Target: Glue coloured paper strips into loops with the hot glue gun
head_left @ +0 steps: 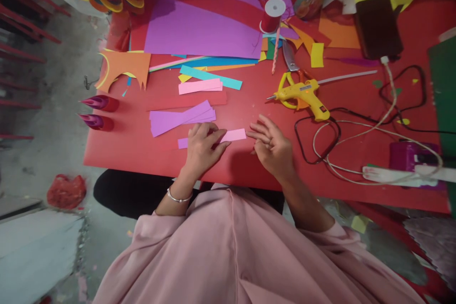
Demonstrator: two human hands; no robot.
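Note:
My left hand (203,145) lies over a pink paper strip (236,135), its thumb and forefinger closed on it against the table. A purple strip end (183,143) sticks out to the left from under this hand. Just past the pink strip's right end, my right hand (272,145) hovers with its fingers apart and nothing visible in them. Above the left hand lie fanned purple paper strips (178,118), a red strip (192,101) and stacked pink strips (200,86). A yellow glue gun (302,95) rests beyond the right hand, beside yellow-handled scissors (290,57).
Purple sheets (206,23) cover the back of the red table (245,166). A thread spool (274,12) stands near them. Cables (342,128) loop on the right below a black power bank (378,26). Two rolled paper cones (101,102) lie at left, near cut orange paper (126,67).

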